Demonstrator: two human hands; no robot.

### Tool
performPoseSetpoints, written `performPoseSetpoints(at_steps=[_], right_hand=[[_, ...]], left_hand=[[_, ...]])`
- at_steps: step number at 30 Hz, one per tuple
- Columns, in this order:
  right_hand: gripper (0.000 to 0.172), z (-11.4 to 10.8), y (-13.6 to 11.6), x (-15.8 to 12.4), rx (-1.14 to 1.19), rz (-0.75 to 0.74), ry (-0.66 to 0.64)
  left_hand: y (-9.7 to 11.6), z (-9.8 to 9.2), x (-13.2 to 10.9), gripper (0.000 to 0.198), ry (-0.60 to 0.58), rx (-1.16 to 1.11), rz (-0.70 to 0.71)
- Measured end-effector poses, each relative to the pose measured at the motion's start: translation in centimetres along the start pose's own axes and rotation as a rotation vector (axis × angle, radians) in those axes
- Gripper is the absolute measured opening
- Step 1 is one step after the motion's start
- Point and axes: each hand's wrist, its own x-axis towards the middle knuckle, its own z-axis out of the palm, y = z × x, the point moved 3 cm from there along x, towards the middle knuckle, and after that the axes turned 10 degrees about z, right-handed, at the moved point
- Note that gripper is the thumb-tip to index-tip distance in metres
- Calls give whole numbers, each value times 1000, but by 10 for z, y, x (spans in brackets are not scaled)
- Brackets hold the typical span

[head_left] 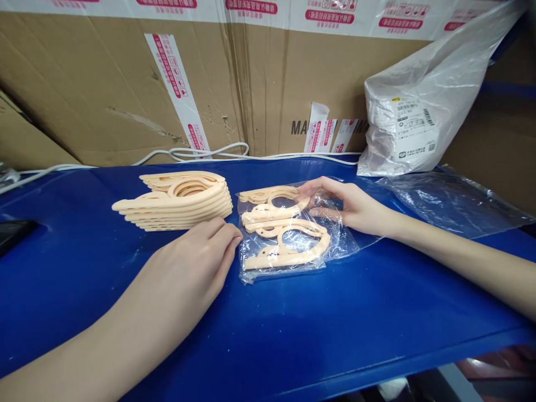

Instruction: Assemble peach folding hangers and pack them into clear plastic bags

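Note:
A clear plastic bag (341,245) lies on the table with beige folding hangers (301,258) inside it, in two groups one above the other. My left hand (201,251) is closed in a pinch at the bag's left edge. At the upper right of the bag, my right hand (347,204) has its fingers curled round the end of the upper hangers. Whether those fingers are inside the film or over it, I cannot tell. Just beyond my left hand stands a neat stack of the same hangers (201,206), outside any bag.
A flat clear plastic sheet or bag (456,198) lies at the right on the blue table (268,329). Behind it stands a white plastic bag (402,134) with a label. A white cable (209,152) runs along the cardboard box (259,84). A dark object (14,234) is at left.

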Motion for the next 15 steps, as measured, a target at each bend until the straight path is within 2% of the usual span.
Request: performPoseSetpoints(at_steps=[11, 15], right_hand=[[33, -1, -1, -1, 10, -17, -31], [39, -4, 3, -2, -4, 7, 65]], left_hand=[[-4, 6, 0, 34, -45, 159, -58], [-3, 6, -1, 29, -64, 231, -69]])
